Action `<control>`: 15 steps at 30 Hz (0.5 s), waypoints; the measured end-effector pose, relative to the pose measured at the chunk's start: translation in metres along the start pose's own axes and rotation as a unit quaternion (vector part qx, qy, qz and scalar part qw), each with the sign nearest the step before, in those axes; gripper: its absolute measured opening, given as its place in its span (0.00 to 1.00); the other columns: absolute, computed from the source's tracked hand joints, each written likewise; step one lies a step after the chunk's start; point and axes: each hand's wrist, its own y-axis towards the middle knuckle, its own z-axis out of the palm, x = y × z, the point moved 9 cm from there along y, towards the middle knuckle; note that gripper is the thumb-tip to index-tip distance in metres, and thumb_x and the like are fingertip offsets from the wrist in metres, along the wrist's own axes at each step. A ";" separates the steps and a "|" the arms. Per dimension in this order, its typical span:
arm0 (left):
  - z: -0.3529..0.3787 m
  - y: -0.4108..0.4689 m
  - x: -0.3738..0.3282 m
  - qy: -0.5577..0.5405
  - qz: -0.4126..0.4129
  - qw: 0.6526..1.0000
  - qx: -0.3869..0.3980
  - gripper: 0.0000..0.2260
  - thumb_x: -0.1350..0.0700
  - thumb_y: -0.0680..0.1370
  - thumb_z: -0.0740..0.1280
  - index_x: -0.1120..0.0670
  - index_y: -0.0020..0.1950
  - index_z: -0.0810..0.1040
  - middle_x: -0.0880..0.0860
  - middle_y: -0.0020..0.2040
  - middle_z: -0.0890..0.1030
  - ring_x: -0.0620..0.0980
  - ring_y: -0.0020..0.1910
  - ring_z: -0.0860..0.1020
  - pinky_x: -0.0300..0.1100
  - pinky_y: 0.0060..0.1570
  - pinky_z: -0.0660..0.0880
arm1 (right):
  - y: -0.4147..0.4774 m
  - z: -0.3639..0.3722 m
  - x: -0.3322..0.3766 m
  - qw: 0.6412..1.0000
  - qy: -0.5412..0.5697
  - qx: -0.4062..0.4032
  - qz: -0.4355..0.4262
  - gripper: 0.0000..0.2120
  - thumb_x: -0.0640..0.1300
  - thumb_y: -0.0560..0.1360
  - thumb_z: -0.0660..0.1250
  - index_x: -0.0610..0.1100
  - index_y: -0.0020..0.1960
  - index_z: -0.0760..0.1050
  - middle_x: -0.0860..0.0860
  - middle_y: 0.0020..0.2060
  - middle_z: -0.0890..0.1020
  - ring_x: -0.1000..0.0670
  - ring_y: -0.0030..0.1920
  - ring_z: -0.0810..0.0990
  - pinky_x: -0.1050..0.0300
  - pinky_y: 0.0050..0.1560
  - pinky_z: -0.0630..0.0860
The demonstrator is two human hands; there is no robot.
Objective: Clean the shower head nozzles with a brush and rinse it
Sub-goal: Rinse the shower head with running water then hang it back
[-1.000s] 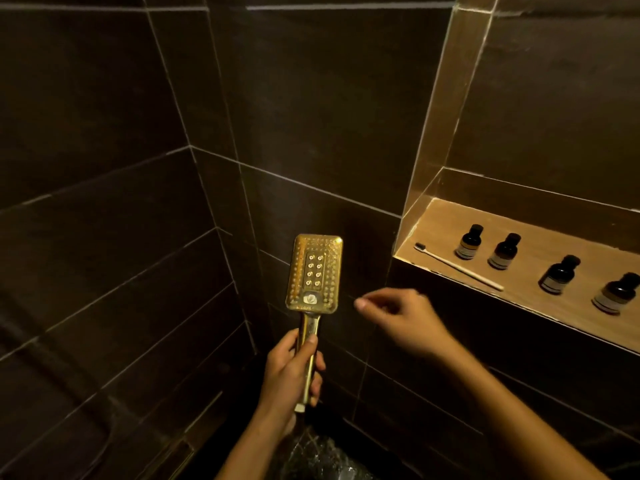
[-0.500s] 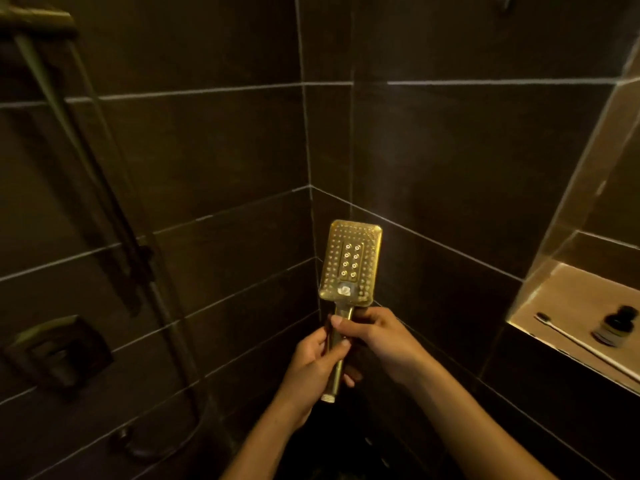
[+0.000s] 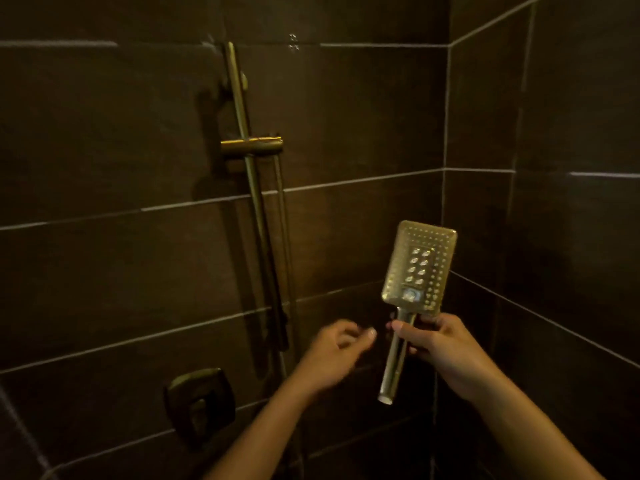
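Note:
A gold rectangular shower head (image 3: 419, 266) stands upright with its nozzle face toward me, near the corner of the dark tiled walls. My right hand (image 3: 440, 344) grips the top of its handle just under the head. My left hand (image 3: 337, 349) is off the handle, a short way to its left, blurred, fingers loosely curled and holding nothing. The brush is out of view.
A gold slide rail (image 3: 258, 216) with a holder bracket (image 3: 252, 146) runs down the left wall, a hose beside it. A dark square valve handle (image 3: 199, 403) sits on the wall at lower left.
The shower head passed from my left hand to my right hand. My left hand let go and moved left. My view swung left, so the niche with the toothbrush left the frame.

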 end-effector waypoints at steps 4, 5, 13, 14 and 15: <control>-0.103 0.058 -0.069 0.029 0.064 0.988 -0.139 0.16 0.50 0.82 0.67 0.54 0.68 0.76 0.52 0.57 0.84 0.49 0.55 0.82 0.42 0.53 0.76 | 0.038 0.018 0.028 1.000 -0.020 -0.007 -0.016 0.08 0.40 0.76 0.72 0.41 0.54 0.84 0.46 0.49 0.88 0.48 0.52 0.87 0.50 0.53 0.76; -0.123 0.070 -0.087 0.037 0.073 0.984 -0.159 0.19 0.50 0.83 0.66 0.55 0.72 0.73 0.52 0.63 0.81 0.49 0.62 0.80 0.42 0.58 0.75 | 0.048 0.023 0.033 0.999 -0.025 -0.009 -0.022 0.07 0.40 0.76 0.72 0.41 0.53 0.84 0.47 0.48 0.89 0.48 0.53 0.87 0.49 0.54 0.76; -0.175 0.128 -0.158 0.087 0.131 0.930 -0.333 0.25 0.50 0.85 0.59 0.50 0.82 0.59 0.51 0.79 0.67 0.52 0.78 0.65 0.49 0.76 0.64 | 0.089 0.044 0.037 0.998 -0.051 -0.024 -0.015 0.06 0.39 0.76 0.72 0.42 0.51 0.85 0.49 0.45 0.89 0.50 0.49 0.87 0.55 0.47 0.74; -0.177 0.118 -0.165 0.088 0.169 0.905 -0.382 0.24 0.52 0.85 0.60 0.50 0.80 0.62 0.50 0.76 0.70 0.50 0.75 0.68 0.42 0.71 0.66 | 0.092 0.043 0.035 0.998 -0.054 -0.025 -0.007 0.07 0.39 0.75 0.72 0.42 0.51 0.85 0.49 0.45 0.89 0.49 0.51 0.86 0.55 0.48 0.74; -0.177 0.111 -0.168 0.081 0.194 0.887 -0.411 0.23 0.53 0.84 0.61 0.50 0.80 0.63 0.49 0.75 0.71 0.48 0.74 0.69 0.37 0.66 0.64 | 0.095 0.043 0.032 0.998 -0.056 -0.024 0.001 0.08 0.40 0.74 0.73 0.43 0.52 0.85 0.50 0.45 0.89 0.49 0.53 0.85 0.54 0.52 0.73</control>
